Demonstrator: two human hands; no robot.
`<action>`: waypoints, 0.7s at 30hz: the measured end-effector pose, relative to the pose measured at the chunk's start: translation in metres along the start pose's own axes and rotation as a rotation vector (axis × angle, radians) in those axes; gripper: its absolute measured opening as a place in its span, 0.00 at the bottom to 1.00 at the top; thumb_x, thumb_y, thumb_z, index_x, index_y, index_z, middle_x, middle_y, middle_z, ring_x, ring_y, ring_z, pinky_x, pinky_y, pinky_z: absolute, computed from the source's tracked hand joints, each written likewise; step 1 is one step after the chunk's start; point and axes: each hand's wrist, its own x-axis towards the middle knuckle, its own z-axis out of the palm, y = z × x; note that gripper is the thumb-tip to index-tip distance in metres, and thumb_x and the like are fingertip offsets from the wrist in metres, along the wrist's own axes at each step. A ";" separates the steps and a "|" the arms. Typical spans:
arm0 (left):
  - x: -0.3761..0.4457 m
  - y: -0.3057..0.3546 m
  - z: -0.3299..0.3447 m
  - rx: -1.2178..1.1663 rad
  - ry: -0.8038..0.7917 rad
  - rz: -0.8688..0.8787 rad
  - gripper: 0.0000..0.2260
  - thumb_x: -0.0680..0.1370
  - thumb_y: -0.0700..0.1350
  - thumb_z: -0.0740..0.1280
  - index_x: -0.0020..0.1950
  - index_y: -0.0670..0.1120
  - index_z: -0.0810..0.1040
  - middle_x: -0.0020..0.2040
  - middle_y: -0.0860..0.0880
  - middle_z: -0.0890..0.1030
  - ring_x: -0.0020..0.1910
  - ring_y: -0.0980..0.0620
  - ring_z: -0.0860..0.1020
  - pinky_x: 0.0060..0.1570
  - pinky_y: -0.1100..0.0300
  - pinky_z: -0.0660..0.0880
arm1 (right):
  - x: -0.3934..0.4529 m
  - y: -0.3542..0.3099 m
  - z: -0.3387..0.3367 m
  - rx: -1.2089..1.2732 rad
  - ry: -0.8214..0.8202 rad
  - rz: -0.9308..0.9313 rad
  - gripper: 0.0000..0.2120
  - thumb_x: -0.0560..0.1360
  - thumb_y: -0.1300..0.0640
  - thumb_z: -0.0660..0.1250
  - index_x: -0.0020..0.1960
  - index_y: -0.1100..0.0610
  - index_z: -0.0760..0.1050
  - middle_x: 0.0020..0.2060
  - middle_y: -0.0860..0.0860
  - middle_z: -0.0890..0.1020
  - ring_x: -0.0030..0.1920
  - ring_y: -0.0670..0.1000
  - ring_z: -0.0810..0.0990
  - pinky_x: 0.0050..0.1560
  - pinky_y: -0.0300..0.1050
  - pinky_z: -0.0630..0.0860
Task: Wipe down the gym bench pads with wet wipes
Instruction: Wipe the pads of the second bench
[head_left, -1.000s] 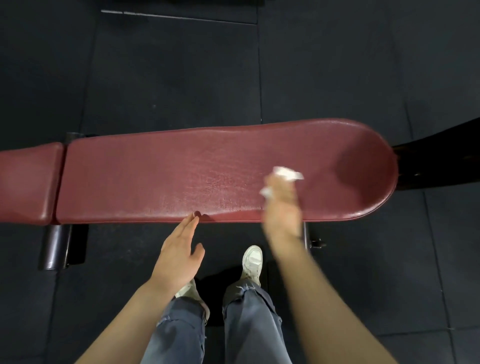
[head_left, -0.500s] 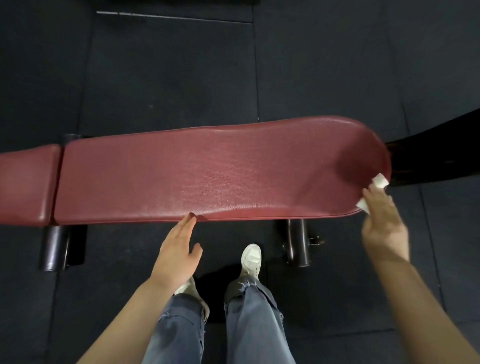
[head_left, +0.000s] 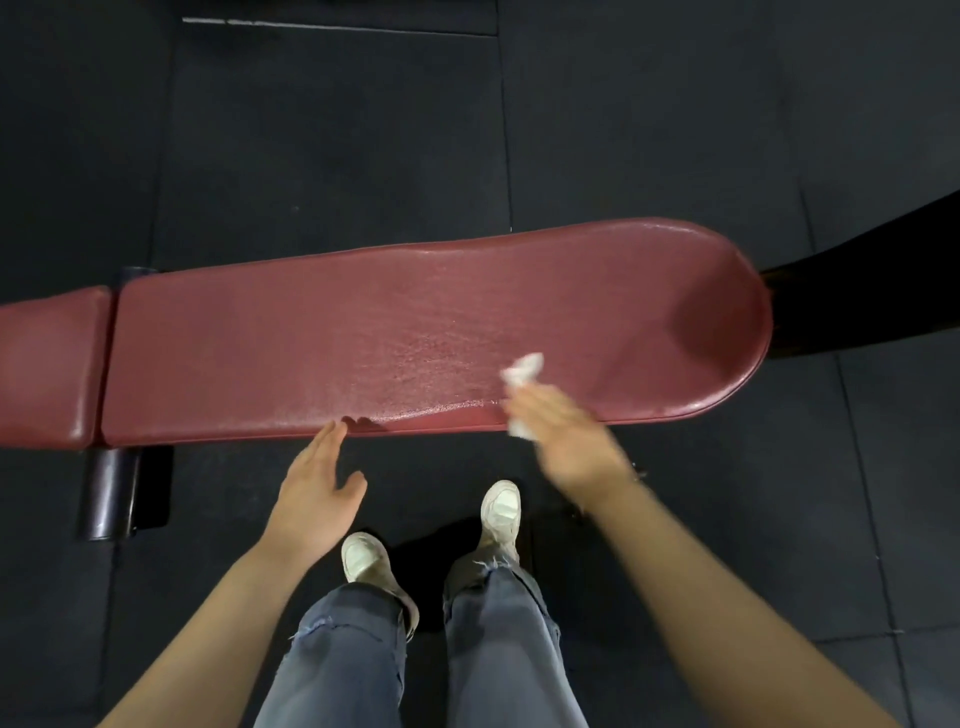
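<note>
Wiping the long dark-red leatherette bench pad (head_left: 415, 332), which runs across the view with its long axis from 9 o'clock to 3 o'clock and its rounded end toward 3. Right hand (head_left: 566, 431), motion-blurred, pressing a crumpled white wet wipe (head_left: 522, 374) onto the pad's near edge, right of centre; wipe bunched under the fingers, poking out past the fingertips at 12 o'clock and below the palm at 8, though whether gripped or merely flattened cannot be told through the blur. Left hand (head_left: 317, 483) spread flat and holding nothing, fingertips just touching the pad's near rim around centre, apparently steadying. Shorter dark-red seat pad (head_left: 47, 364) lying end to end with the long one at 9 o'clock, a narrow gap between. Judging by the sheen, centre looks wetted; untouched stretch lies toward 9 o'clock from the wipe, so next stroke likely follows the long axis that way, right hand being the one on the wipe
</note>
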 end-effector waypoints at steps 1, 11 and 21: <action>0.000 0.004 0.003 -0.002 -0.007 0.013 0.30 0.80 0.41 0.63 0.81 0.48 0.56 0.80 0.52 0.57 0.79 0.54 0.54 0.76 0.56 0.52 | -0.027 0.032 -0.019 -0.044 0.077 0.096 0.22 0.82 0.62 0.47 0.73 0.58 0.66 0.72 0.53 0.68 0.73 0.55 0.68 0.75 0.38 0.51; 0.004 0.020 0.009 -0.032 0.029 0.034 0.29 0.80 0.41 0.62 0.80 0.48 0.57 0.80 0.52 0.58 0.79 0.53 0.55 0.76 0.55 0.53 | 0.032 -0.036 0.040 0.000 0.321 0.417 0.23 0.70 0.77 0.59 0.62 0.66 0.75 0.60 0.65 0.76 0.62 0.60 0.76 0.67 0.56 0.71; 0.004 0.010 0.001 0.020 0.041 0.008 0.29 0.80 0.40 0.62 0.80 0.48 0.58 0.80 0.51 0.58 0.79 0.52 0.55 0.75 0.55 0.53 | 0.012 0.009 0.016 -0.056 -0.202 -0.406 0.24 0.76 0.69 0.61 0.71 0.60 0.71 0.72 0.55 0.70 0.73 0.56 0.67 0.74 0.55 0.61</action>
